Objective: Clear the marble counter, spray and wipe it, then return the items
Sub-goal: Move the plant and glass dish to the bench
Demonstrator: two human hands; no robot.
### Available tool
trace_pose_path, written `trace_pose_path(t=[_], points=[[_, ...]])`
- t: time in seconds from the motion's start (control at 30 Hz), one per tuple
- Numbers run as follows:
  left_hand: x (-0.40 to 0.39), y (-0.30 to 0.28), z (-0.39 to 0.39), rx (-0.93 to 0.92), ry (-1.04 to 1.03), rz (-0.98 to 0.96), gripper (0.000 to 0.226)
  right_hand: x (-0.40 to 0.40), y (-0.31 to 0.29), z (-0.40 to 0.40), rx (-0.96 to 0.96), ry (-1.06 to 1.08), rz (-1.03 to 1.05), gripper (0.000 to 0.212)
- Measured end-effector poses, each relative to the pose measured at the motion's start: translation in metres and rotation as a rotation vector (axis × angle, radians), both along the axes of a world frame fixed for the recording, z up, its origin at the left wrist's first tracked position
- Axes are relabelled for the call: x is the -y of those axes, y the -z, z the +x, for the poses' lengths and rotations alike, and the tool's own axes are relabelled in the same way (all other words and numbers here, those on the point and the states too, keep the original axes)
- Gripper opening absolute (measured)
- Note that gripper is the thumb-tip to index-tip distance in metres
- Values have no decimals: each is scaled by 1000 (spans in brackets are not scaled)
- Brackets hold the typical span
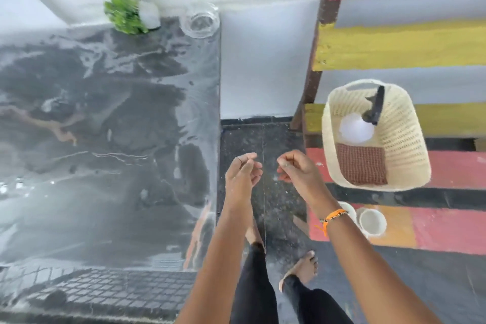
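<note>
a single wide-angle head camera looks steeply down from standing height, facing the wall, with the dark marble desk (pixel 100 118) filling the left half close below, the striped steps (pixel 447 229) on the right, and the floor (pixel 263 166) and the person's forearms in the middle.

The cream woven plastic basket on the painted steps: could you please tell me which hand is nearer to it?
Right. The right hand hangs just left of the cream woven plastic basket; the left hand is farther left, beside the marble counter.
</note>
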State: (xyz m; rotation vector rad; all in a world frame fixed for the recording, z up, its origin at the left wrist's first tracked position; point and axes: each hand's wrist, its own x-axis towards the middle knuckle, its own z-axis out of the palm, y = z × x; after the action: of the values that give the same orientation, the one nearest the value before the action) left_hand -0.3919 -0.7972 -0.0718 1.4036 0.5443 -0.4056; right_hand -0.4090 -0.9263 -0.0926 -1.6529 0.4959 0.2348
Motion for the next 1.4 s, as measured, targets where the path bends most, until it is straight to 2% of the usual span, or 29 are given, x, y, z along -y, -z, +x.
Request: trace_pose_path(t=[0.2, 0.3, 0.43, 0.53, 0.6, 0.63, 0.67, 0.7, 0.8, 0.97, 1.03, 1.1, 1.23, 1.4], points=[[-63, -28, 99, 129, -168, -16, 23, -55, -33, 109, 121, -148, -78, 8], [-93, -32, 163, 159, -246, 41, 22, -80, -40, 171, 213, -180, -220, 11], [-114, -31, 252, 27, -237, 92, 21, -100, -41, 243, 344, -234, -500, 26], [-111, -35, 308, -48, -164, 135, 8, -110, -41, 281, 338, -295, -499, 38], [-107, -39, 336, -72, -181, 141, 23, -112, -38, 298, 329, -310, -490, 46], [-106, -41, 348, -65, -196, 142, 19, -112, -35, 308, 320, -304, -515, 49], [-105, -43, 357, -63, -213, 131, 14, -112, -32, 314, 312, -285, -547, 50], [-104, -46, 364, -60, -248, 84, 18, -111, -30, 320, 310, -257, -583, 48], [-99, -50, 381, -73, -366, -63, 26, -111, -25, 333, 314, -158, -670, 29], [-88, -45, 396, -73, -501, -58, 25, -103, -28, 350, 250, 6, -726, 20], [-88, -39, 402, -67, -551, -49, 39, -100, -29, 355, 218, 119, -745, 12], [-88, -37, 406, -74, -597, -42, 43, -97, -29, 360, 194, 204, -727, 17], [-89, -43, 410, -73, -675, -73, 37, -94, -28, 366, 186, 240, -666, 32], [-90, -46, 417, -118, -731, -134, 54, -94, -22, 366, 213, 237, -637, 33]])
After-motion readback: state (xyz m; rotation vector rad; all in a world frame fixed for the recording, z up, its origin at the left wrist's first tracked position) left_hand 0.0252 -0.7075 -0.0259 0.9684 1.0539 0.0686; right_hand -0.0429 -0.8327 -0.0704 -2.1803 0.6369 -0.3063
